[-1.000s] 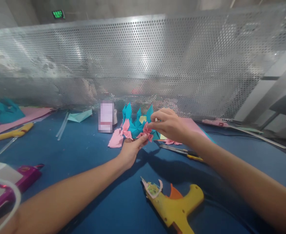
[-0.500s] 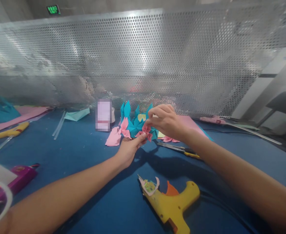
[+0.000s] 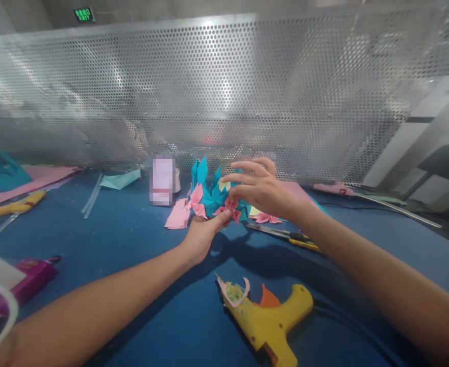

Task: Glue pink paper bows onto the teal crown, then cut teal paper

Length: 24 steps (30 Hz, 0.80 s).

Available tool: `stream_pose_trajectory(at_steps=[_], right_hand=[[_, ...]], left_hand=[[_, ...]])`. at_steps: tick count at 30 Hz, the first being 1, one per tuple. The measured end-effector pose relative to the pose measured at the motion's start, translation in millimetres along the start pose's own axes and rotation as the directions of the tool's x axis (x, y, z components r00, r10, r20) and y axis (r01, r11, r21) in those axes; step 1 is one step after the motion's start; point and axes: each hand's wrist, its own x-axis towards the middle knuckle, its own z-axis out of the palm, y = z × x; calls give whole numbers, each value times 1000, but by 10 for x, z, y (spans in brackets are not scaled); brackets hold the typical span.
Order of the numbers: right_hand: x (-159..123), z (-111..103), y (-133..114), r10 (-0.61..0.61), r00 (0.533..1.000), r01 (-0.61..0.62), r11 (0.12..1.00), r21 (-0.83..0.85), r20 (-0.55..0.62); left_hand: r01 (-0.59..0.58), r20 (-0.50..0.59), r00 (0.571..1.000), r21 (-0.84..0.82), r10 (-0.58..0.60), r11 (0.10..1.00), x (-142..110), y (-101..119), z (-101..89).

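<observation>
My left hand (image 3: 203, 237) grips the lower edge of a blue folded-paper piece (image 3: 213, 199) with pointed petals, its thumb pressed at a pink paper flower (image 3: 231, 208) on the front. Another pink paper flower (image 3: 197, 200) sits on the piece's left side, and a bit of yellow paper (image 3: 225, 184) shows among the blue points. Over the right side is my right hand (image 3: 258, 186), its fingers spread and partly hiding the blue paper. One fingertip is close to the front flower; whether it touches I cannot tell.
A yellow glue gun (image 3: 268, 316) lies in front. Right of the paper piece are a utility knife (image 3: 281, 233) and a loose pink flower (image 3: 267, 218). Pink slips (image 3: 177, 215) and a blurred-out upright object (image 3: 162, 181) stand left. A perforated metal panel (image 3: 194, 86) closes the back.
My right hand's fingers have gone from a pinch at the front flower to spread apart. The left hand keeps its hold; the view shifted slightly at first.
</observation>
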Motion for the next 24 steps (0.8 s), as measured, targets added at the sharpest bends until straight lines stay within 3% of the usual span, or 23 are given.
stream_pose_trajectory(at_steps=[5, 24], right_hand=[[8, -45, 11, -20, 996, 15, 998, 57, 87], [7, -49, 16, -31, 989, 14, 993, 115, 146]], left_hand=[[-19, 7, 1000, 28, 19, 999, -3, -8, 1], [2, -18, 1000, 76, 0, 997, 6, -16, -12]])
